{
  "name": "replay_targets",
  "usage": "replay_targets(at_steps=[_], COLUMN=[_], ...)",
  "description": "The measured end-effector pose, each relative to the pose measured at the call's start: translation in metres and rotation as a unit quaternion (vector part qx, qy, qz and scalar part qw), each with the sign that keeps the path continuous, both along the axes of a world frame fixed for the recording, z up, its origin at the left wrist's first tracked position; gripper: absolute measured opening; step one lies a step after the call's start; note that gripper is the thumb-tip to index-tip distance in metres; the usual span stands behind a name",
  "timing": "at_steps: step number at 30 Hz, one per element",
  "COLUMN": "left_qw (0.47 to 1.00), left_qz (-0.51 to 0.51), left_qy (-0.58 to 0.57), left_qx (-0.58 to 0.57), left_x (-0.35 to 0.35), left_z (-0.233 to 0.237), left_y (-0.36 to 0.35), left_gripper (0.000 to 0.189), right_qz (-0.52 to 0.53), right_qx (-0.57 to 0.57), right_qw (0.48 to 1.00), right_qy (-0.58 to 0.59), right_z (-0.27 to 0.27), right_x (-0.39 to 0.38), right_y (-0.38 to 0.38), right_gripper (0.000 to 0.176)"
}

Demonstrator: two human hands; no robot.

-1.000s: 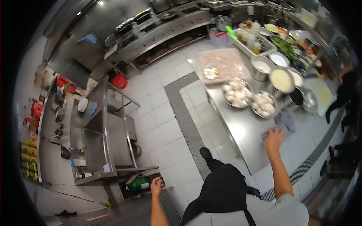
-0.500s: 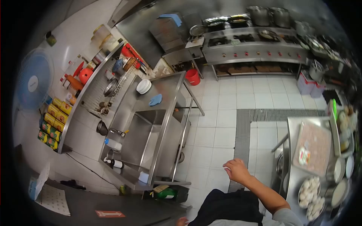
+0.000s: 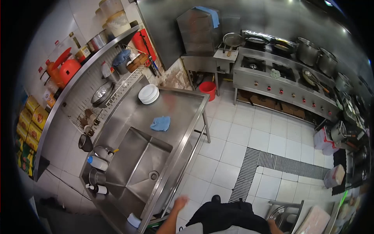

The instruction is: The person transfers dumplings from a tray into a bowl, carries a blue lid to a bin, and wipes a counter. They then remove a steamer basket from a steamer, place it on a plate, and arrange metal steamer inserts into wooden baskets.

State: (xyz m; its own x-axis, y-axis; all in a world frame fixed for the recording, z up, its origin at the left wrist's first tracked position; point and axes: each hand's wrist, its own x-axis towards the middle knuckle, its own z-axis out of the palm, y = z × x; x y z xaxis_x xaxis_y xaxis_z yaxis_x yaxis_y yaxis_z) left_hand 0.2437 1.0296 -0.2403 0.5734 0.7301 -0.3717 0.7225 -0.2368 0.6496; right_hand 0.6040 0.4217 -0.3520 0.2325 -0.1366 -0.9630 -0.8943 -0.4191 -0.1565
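1. Head view: left hand (image 3: 180,202) hangs low, just beside the steel sink table's (image 3: 171,171) front rim, touching nothing; its fingers are too blurred to tell their spread.
2. Sink basin (image 3: 134,167) sits in the table's near end.
3. Farther along lie a blue cloth (image 3: 160,123) and stacked white plates (image 3: 149,93).

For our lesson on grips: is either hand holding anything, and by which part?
Nothing is visibly held. The left hand, though blurred, looks open and empty, above the floor beside the sink counter. The right hand is out of view.

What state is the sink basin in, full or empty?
Empty: the sink basin shows bare steel down to its drain, with no water or dishes visible inside.
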Motion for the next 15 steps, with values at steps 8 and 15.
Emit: replay_targets(at_steps=[8,15], left_qw=[0.935,0.908], left_qz=[0.17,0.198], left_qy=[-0.158,0.218], left_qx=[0.267,0.298], left_x=[0.232,0.258], left_z=[0.196,0.132], left_y=[0.335,0.44], left_gripper=[0.03,0.059], right_qz=[0.003,0.167], right_qx=[0.051,0.049], right_qw=[0.998,0.973], right_qy=[0.033,-0.151], right_z=[0.036,-0.051], right_x=[0.099,0.315], right_y=[0.094,0.26], right_gripper=[0.012,0.017])
